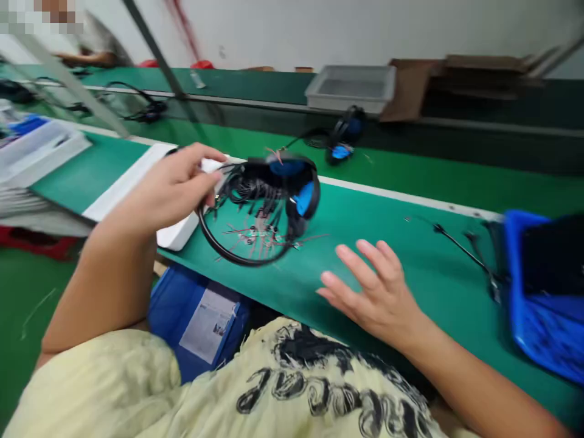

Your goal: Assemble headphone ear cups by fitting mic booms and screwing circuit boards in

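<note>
My left hand (pixel 182 182) is closed on a black headset (pixel 246 263) with blue inner ear pads, at its left side. The headset is tilted over the green table and somewhat blurred. Behind and below it, a bundle of black cables and small parts with thin red wires (pixel 262 234) lies on the table. To the right of the headset, my right hand (pixel 374 292) hovers above the table edge with its fingers spread and nothing in them.
A blue bin (pixel 513 274) with dark items stands at the right, beside loose black cables (pixel 469 252). A white tray (pixel 45 152) is at the left. Across the gap, another bench bears a grey tray (pixel 351 85). A person (pixel 100 39) sits at the far left.
</note>
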Tool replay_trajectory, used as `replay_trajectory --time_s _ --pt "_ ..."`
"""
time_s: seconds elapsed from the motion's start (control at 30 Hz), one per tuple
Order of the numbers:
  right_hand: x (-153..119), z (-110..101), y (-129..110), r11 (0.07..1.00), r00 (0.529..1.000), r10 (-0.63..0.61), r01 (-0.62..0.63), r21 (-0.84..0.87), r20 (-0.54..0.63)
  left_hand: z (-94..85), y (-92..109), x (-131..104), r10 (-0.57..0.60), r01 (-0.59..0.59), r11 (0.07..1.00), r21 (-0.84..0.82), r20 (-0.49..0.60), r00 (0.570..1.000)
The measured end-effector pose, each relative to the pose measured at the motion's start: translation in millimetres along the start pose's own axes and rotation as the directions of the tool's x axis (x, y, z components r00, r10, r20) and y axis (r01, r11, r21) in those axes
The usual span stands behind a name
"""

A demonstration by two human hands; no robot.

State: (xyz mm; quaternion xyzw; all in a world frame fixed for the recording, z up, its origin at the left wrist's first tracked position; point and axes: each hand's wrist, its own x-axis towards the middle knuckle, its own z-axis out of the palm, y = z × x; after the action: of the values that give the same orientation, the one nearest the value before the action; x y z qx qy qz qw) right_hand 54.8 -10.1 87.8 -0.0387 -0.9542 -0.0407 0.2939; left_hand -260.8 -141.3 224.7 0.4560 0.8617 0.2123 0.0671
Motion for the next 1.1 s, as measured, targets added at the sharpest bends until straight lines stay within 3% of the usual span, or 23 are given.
replay_trajectory --time_s 0.03,0.07,0.1,0.17,0.2,0.27,0.33,0.37,0.43,0.47,0.5,0.53,0.6,0.67,0.77,0.9,1.0,1.1 --pt "-5.3 -2.8 -9.4 0.999 0.999 -0.006 0.005 -0.035 -0.033 18.4 13.2 8.8 0.047 -0.015 0.988 -0.154 0.204 0.978" --pt "-12.1 -5.7 -16.0 0.998 0.997 0.011 -0.016 -0.061 -0.078 37.4 25.5 17.0 0.11 0.012 0.955 -0.296 0.393 0.913" --pt "-20.3 -8.8 -20.0 0.996 0.991 0.048 -0.056 -0.065 -0.124 56.5 37.0 23.7 0.176 0.068 0.914 -0.4 0.542 0.822" --pt "-39.7 -15.1 -21.5 0.988 0.961 0.15 -0.154 0.003 -0.23 91.7 57.9 31.2 0.274 0.18 0.848 -0.499 0.702 0.657" --pt "-50.3 -17.9 -19.4 0.979 0.934 0.205 -0.192 0.075 -0.293 107.0 67.5 31.8 0.326 0.211 0.817 -0.537 0.731 0.6" --pt "-70.9 -21.3 -10.9 0.918 0.845 0.375 -0.28 0.282 -0.381 132.5 85.6 27.8 0.464 0.216 0.745 -0.631 0.723 0.511" --pt "-88.2 -21.0 2.6 0.78 0.685 0.594 -0.363 0.51 -0.421 152.7 103.2 19.9 0.628 0.14 0.642 -0.754 0.621 0.468" --pt "-94.9 -19.5 10.9 0.684 0.588 0.702 -0.401 0.609 -0.401 161.9 111.7 15.9 0.693 0.064 0.583 -0.81 0.537 0.48" --pt "-103.7 -14.3 29.5 0.484 0.405 0.857 -0.42 0.768 -0.319 180.8 127.1 9.8 0.764 -0.158 0.491 -0.857 0.337 0.55" --pt "-105.8 -10.8 39.2 0.393 0.343 0.902 -0.395 0.831 -0.263 190.9 133.4 7.7 0.786 -0.281 0.464 -0.84 0.244 0.568" --pt "-106.5 -6.9 48.9 0.297 0.308 0.933 -0.364 0.883 -0.186 201.4 138.3 6.2 0.811 -0.386 0.445 -0.808 0.181 0.556" --pt "-106.0 -2.6 58.3 0.206 0.29 0.951 -0.322 0.924 -0.111 212.0 141.6 5.0 0.842 -0.459 0.426 -0.78 0.156 0.516" --pt "-102.2 7.6 75.2 0.047 0.314 0.949 -0.232 0.972 0.029 232.6 143.4 2.7 0.893 -0.515 0.397 -0.759 0.192 0.406" --pt "-96.1 20.1 89.7 -0.087 0.393 0.907 -0.17 0.982 0.149 250.8 140.2 0.4 0.905 -0.521 0.404 -0.752 0.245 0.348" --pt "-84.7 43.0 109.0 -0.229 0.493 0.826 -0.149 0.962 0.273 271.6 132.4 0.7 0.906 -0.596 0.409 -0.691 0.228 0.358" --pt "-70.0 72.5 131.5 -0.357 0.534 0.745 -0.187 0.915 0.4 283.5 126.7 10.8 0.907 -0.621 0.416 -0.664 0.253 0.337" --pt "-64.4 77.4 141.5 -0.428 0.508 0.71 -0.238 0.872 0.487 283.3 122.4 15.5 0.867 -0.451 0.469 -0.76 0.298 0.399" --pt "-65.1 54.1 140.6 -0.467 0.42 0.722 -0.29 0.835 0.549 285.8 110.7 10.4 0.814 -0.043 0.434 -0.9 0.371 0.447"
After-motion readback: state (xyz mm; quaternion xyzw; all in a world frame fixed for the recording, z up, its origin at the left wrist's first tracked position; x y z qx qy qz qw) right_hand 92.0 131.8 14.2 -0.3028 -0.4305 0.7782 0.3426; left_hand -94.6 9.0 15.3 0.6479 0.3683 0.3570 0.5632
